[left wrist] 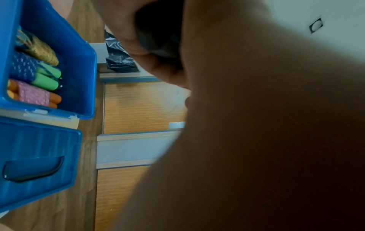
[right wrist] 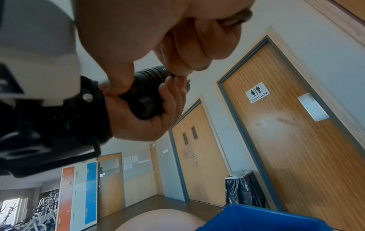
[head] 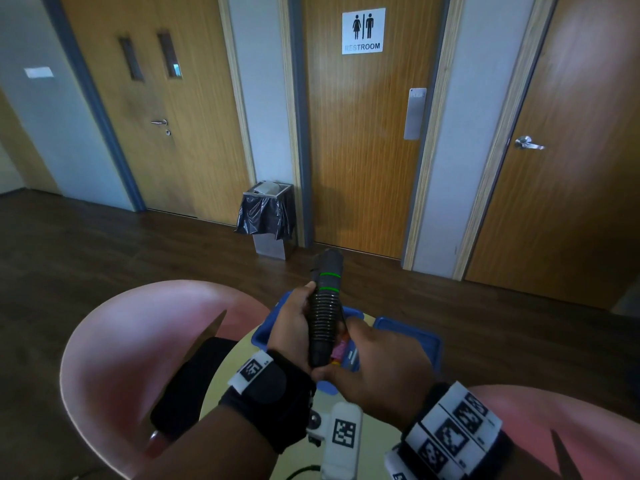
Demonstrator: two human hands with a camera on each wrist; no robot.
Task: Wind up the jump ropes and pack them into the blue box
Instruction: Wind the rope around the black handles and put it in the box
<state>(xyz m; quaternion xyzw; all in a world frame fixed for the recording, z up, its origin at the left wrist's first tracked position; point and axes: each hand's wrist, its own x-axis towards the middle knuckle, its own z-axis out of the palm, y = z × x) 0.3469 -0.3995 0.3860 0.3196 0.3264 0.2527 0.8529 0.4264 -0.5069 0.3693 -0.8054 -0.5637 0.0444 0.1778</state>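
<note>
A pair of black ribbed jump rope handles with green rings stands upright above the open blue box. My left hand grips them around the middle. My right hand has curled fingers and pinches the handles' lower end, thumb on the base. The right wrist view shows the handles in my left palm, with my right fingers on top. Inside the box lie wound ropes with green handles and orange handles. The black rope's cord is hidden.
The box lid lies open beside the box on a pale round table. Pink chairs stand left and right. A bin with a black bag stands by the restroom door. A white tagged device is near my wrists.
</note>
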